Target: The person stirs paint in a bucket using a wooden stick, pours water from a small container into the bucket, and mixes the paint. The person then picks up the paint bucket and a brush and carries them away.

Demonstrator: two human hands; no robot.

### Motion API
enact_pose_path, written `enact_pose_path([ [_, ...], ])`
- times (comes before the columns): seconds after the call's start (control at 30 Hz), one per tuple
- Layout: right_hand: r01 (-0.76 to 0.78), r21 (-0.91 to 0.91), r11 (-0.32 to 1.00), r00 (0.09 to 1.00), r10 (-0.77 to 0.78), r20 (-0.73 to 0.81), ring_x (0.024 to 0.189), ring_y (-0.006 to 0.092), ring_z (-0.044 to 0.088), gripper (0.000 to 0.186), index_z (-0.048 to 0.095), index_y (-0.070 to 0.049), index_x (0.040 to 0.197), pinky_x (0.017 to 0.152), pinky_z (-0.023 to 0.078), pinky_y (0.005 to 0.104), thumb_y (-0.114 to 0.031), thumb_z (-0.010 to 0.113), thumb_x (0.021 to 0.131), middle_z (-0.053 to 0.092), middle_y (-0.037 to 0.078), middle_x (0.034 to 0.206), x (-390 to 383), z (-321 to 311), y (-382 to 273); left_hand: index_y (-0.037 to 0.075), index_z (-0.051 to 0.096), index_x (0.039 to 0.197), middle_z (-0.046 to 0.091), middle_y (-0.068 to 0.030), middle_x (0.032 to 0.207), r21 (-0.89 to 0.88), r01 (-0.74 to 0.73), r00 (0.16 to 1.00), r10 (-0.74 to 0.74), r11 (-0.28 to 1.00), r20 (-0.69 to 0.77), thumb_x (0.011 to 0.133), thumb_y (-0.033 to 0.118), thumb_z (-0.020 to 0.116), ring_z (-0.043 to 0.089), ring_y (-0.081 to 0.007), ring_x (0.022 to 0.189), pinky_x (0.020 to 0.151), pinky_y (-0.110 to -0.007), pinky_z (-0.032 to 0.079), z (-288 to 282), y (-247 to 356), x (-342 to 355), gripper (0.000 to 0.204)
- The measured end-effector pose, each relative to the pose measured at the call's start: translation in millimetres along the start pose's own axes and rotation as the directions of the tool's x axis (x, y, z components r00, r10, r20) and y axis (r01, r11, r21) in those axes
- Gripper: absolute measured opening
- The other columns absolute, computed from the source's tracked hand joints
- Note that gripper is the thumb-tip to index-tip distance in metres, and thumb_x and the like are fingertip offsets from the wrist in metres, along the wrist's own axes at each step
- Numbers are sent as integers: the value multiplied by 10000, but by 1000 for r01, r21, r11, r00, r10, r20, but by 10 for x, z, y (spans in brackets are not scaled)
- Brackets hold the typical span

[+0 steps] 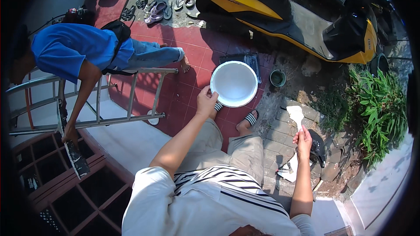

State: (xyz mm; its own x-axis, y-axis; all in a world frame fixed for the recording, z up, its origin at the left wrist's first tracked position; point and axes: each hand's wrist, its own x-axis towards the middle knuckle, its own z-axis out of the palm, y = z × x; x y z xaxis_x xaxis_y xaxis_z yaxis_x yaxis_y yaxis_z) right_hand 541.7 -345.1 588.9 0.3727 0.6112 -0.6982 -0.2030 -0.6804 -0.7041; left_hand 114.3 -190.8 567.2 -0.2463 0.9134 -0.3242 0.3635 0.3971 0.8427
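My left hand [206,101] is closed on the near-left rim of a round white bucket [256,84], held over the red tiles in front of my legs. Its inside is whitish; how much is in it I cannot tell. Out to the right, my right hand [302,140] grips the handle of a white paintbrush [295,112], whose broad head points up and away from me. The brush is apart from the bucket. A dark tray [251,60] lies on the tiles partly behind the bucket, and a small green pot [277,78] stands to its right.
At left a person in a blue shirt [74,50] bends over an aluminium ladder [131,94], one hand on a long dark paint-marked board [75,159]. A yellow and black scooter [280,22] stands beyond. Shoes [155,12] lie far left. Leafy plants [372,109] grow at right.
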Motion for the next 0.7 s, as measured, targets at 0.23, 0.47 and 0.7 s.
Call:
enact_pose_path([
  [0.23,-42,-123,992,958,75,275,608,115,595,425,452,17,1396,497,506,241,-159,537,1019,596,40,833,562,447,-267,-55,649,1061,607,-18,755,-270,210,945,-266,940,-191,837,77,645,573,-86,594,519,-267,566,-471,-112,26,259],
  [0.47,-65,-156,986,942,112,315,627,118,606,450,429,18,1402,499,512,246,-182,548,1017,601,52,837,539,988,-603,-77,610,1011,636,-80,789,-456,384,813,-528,803,-246,880,48,606,654,-162,608,534,-314,618,-1014,-202,808,181],
  [0.7,-60,-184,981,958,108,265,624,124,611,400,473,20,1369,525,515,245,-174,533,1025,592,45,826,502,1256,-827,-73,592,1031,657,-123,813,-426,314,823,-467,848,-324,923,92,578,657,-181,583,569,-337,619,-1275,-271,2083,197],
])
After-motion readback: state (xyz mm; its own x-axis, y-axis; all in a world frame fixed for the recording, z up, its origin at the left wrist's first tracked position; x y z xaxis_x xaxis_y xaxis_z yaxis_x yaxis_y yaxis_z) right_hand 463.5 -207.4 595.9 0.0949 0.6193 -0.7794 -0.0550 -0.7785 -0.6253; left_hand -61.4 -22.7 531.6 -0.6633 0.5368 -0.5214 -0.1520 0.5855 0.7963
